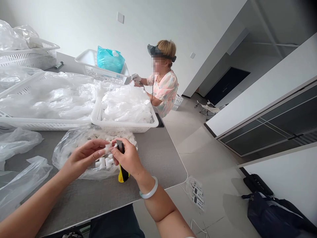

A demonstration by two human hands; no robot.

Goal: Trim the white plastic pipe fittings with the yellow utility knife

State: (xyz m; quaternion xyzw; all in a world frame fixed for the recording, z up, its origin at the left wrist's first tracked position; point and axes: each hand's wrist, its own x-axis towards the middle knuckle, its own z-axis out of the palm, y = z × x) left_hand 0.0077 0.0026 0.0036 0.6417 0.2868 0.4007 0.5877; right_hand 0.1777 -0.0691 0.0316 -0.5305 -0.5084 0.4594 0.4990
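Above an open clear plastic bag (61,155), both hands meet at a small white plastic pipe fitting (108,147). My left hand (85,155) pinches the fitting between thumb and fingertips. Closed around a yellow and black utility knife (123,176), my right hand (130,157) has its blade end pointing up past the fingers. Its thumb and fingertip also touch the fitting's right side. More white pipe fittings (105,162) lie in the bag below, partly hidden by my hands.
White plastic baskets (123,125) filled with clear bags stand along the table's far side. Another basket (104,75) holds a turquoise bag (110,60). A co-worker (164,82) with a gloved hand is beyond the table corner. Loose plastic (24,178) lies at left; power strips (197,195) sit on the floor.
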